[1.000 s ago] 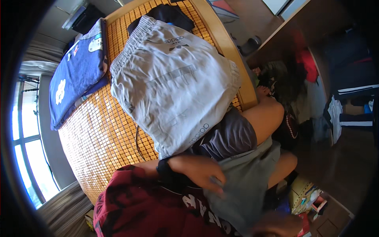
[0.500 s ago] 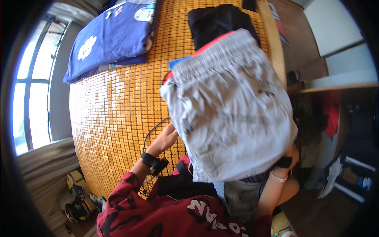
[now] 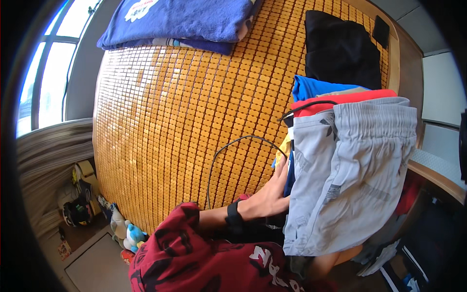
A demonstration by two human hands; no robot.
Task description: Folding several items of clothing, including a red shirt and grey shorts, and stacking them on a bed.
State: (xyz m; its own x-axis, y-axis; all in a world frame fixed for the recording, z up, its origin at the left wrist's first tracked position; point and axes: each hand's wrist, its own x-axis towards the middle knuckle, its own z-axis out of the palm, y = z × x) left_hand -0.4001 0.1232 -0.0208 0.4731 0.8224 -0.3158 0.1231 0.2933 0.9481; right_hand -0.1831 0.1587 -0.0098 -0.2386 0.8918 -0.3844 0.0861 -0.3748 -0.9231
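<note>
A stack of folded clothes rises in front of me at the right, with light grey shorts (image 3: 360, 165) with an elastic waistband on top. Under them show a red garment (image 3: 355, 98), a blue garment (image 3: 316, 87) and a bit of yellow cloth (image 3: 283, 148). A dark cord lies across the red garment. My left hand (image 3: 270, 194), fingers stretched out, presses against the stack's left side; the fingertips are partly hidden. Below the lower edge of the shorts only part of my right hand and wrist (image 3: 335, 260) shows; its fingers are hidden behind the clothes.
The clothes lie over a tan tile mat (image 3: 185, 112). Folded black cloth (image 3: 340, 48) is behind the stack, near a dark phone-like slab (image 3: 381, 31). A folded blue-purple blanket (image 3: 185, 22) lies at the far left. A thin black cable (image 3: 214, 160) curves beside my left hand.
The view has shifted, and the stack now sits further right in it. The shorts look narrower, and more of the red and blue garments shows. My left hand lies further along the stack's side.
</note>
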